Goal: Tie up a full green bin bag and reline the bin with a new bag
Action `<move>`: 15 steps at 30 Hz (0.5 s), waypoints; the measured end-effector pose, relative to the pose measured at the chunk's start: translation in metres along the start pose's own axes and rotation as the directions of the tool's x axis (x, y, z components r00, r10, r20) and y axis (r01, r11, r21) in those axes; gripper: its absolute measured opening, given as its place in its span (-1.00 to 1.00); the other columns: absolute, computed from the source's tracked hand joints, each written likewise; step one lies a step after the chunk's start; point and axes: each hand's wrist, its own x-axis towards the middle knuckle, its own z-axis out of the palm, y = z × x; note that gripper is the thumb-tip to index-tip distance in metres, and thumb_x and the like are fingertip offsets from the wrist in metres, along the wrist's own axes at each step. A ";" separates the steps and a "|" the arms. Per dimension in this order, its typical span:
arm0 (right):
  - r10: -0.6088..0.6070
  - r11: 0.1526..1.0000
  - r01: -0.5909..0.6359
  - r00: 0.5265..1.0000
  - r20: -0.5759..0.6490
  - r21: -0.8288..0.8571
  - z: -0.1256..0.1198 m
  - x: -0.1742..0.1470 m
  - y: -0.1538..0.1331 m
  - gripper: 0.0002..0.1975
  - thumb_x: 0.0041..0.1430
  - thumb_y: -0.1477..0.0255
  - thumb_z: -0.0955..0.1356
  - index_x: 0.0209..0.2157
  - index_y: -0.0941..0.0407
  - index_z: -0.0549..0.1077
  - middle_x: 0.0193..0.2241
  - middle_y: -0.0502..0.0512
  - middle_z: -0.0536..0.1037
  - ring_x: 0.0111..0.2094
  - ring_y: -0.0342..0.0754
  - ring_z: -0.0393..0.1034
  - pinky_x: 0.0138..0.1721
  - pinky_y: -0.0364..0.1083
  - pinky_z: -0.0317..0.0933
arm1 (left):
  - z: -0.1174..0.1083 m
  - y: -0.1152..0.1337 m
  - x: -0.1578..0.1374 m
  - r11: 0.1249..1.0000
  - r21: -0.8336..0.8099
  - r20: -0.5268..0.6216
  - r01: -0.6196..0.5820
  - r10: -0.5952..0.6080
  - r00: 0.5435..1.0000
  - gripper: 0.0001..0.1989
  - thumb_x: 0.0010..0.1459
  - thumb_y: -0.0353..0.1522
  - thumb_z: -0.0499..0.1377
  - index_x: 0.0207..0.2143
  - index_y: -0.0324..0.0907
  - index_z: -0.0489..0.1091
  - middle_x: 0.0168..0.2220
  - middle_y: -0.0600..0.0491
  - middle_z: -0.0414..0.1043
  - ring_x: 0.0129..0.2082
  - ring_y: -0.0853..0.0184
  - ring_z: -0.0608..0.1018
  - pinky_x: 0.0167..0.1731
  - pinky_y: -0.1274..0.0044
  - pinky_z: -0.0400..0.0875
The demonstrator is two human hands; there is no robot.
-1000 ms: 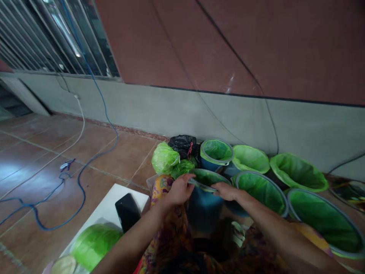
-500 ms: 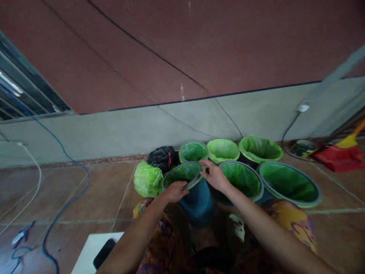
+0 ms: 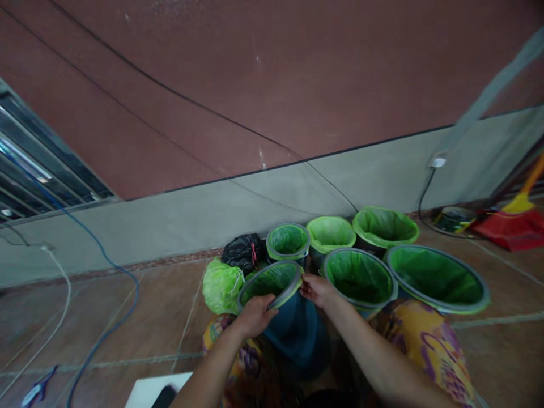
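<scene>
The left hand grips the near edge of the grey rim ring on the blue bin, fingers curled over it. The right hand pinches the same ring at its right side. The bin stands on the tiled floor between the person's knees, lined with a green bag. Five more green-lined bins stand just beyond, near the wall. A tied green bag and a black bag lie to the left
</scene>
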 end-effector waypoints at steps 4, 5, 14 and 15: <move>0.035 0.997 -0.039 0.997 -0.065 -0.066 -0.014 0.009 0.008 -0.84 0.10 0.62 0.25 -0.51 0.14 0.28 -0.75 -0.13 0.30 -0.71 -0.24 0.20 -0.59 -0.22 0.19 | 0.012 -0.009 0.003 0.996 0.088 -0.032 0.025 -0.022 0.999 -0.93 0.11 -0.33 0.10 -0.42 -0.10 0.32 -0.47 0.08 0.36 -0.38 0.30 0.44 -0.30 0.54 0.22; 0.035 0.997 -0.041 0.996 -0.084 -0.069 -0.018 0.012 0.007 -0.84 0.10 0.62 0.24 -0.52 0.13 0.27 -0.76 -0.14 0.29 -0.72 -0.24 0.19 -0.60 -0.22 0.17 | 0.015 -0.011 0.005 0.993 0.118 -0.031 0.030 -0.027 0.999 -0.94 0.11 -0.32 0.10 -0.40 -0.09 0.33 -0.46 0.07 0.37 -0.37 0.28 0.45 -0.28 0.53 0.24; -0.095 0.952 0.059 0.990 -0.108 -0.300 -0.056 0.037 0.000 -0.74 0.08 0.36 0.36 -0.60 0.14 0.29 -0.81 -0.13 0.24 -0.77 -0.25 0.10 -0.70 -0.23 0.07 | 0.054 -0.028 0.020 0.835 0.513 0.191 -0.199 0.115 0.975 -0.82 0.14 -0.49 0.00 -0.24 -0.14 0.33 -0.35 0.06 0.46 -0.25 0.31 0.49 0.19 0.21 -0.01; -0.128 0.939 0.087 0.986 -0.103 -0.334 -0.059 0.041 0.008 -0.78 0.02 0.42 0.39 -0.60 0.14 0.31 -0.81 -0.12 0.26 -0.76 -0.24 0.14 -0.70 -0.23 0.07 | 0.060 -0.033 0.022 0.814 0.541 0.201 -0.210 0.117 0.972 -0.81 0.14 -0.51 0.00 -0.25 -0.15 0.34 -0.34 0.05 0.47 -0.23 0.31 0.48 0.20 0.18 -0.05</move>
